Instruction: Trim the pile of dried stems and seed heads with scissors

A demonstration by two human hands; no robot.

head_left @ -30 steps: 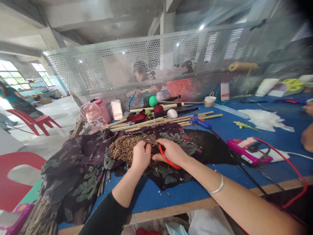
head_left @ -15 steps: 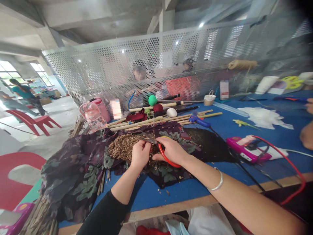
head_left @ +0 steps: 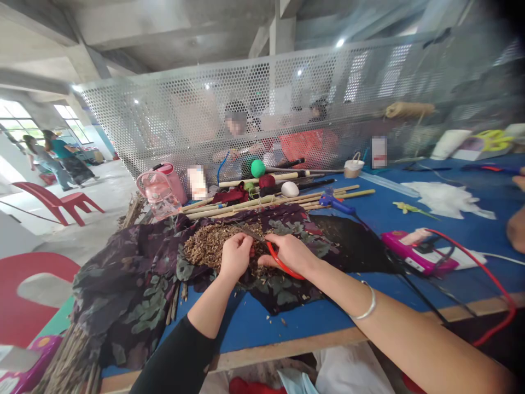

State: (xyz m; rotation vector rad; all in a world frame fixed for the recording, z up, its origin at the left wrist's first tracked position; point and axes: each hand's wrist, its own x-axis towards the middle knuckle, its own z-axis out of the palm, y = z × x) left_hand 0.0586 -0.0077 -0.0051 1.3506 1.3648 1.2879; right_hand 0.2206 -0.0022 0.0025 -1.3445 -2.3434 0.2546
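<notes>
My right hand (head_left: 289, 254) grips a pair of scissors (head_left: 275, 257) by its red handles, the blades pointing left toward my other hand. My left hand (head_left: 237, 253) is closed in a pinch near the blade tips; what sits between its fingers is too small or hidden to make out. Both hands are over a heap of small brown chopped pieces (head_left: 205, 246). The heap lies on a dark floral cloth (head_left: 135, 290) spread across the blue table (head_left: 254, 328).
Behind the heap lie several bamboo sticks (head_left: 229, 208), yarn balls (head_left: 258, 168) and a blue glue gun (head_left: 336, 202). A pink power strip (head_left: 416, 254) with cords stands right. Pink bottles (head_left: 158, 191) stand left. A perforated screen (head_left: 184, 115) runs along the back; another person's hand (head_left: 517, 227) shows at right.
The scissor blades look closer together than before. My hands stay nearly in place over the heap. People in the left background have shifted, and the view has moved slightly.
</notes>
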